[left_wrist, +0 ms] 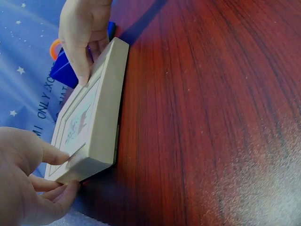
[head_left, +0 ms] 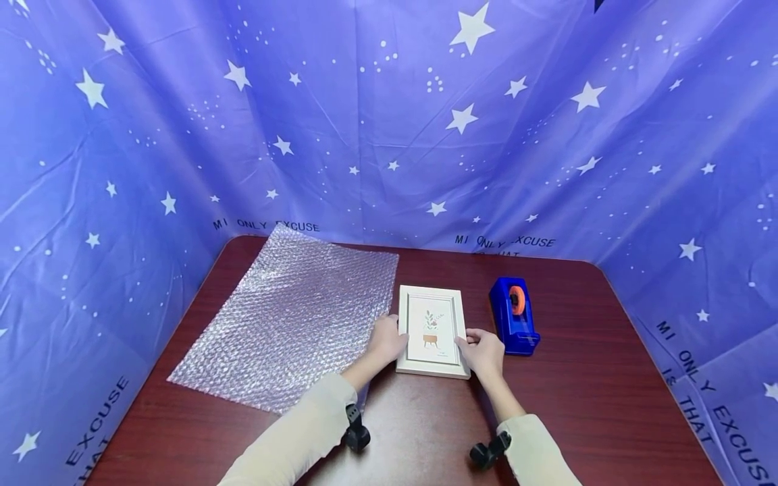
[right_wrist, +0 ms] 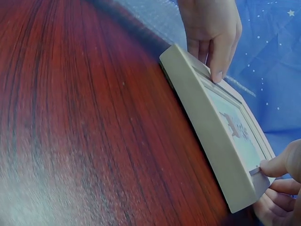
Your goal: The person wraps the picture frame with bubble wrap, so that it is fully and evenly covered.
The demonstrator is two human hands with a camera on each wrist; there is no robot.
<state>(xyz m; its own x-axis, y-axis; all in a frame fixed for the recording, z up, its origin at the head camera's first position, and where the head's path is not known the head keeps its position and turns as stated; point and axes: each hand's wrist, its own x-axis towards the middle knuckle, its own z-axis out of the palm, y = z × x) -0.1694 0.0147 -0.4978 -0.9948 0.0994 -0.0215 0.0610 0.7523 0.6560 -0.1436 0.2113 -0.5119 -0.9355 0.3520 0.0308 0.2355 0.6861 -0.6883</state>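
Holding the photo frame [head_left: 433, 331] at both sides: left hand [head_left: 387, 339] on its left border, right hand [head_left: 484, 351] on its right border. Fingers of both hands grasping; each thumb presses on the front, with other fingers round the side edge, as seen in both wrist views. The photo frame sits just right of centre in the lower half of the head view, face up, pale cream, with a stepped inner border. Print [head_left: 430, 332]: leafy stems in a brown pot on legs. Dark strip visible beneath the near edge in the wrist views; cannot tell whether the photo frame is raised or resting on the counter [head_left: 419, 432].

Bubble wrap [head_left: 304, 324]: clear sheet spread on the counter, left of centre, its far edge reaching the back of the counter. Left hand and forearm pass over its right part in the head view. Dispenser [head_left: 503, 322]: blue, right of the photo frame and apart from it, near the right hand; carries an orange ring [head_left: 518, 300].

Counter: dark red wood grain, glossy patch at lower centre. Curtain [head_left: 365, 135]: blue-violet, white stars and black lettering, fills the upper frame and both sides. Sleeves [head_left: 304, 425]: pale, black device [head_left: 356, 435] at each wrist.
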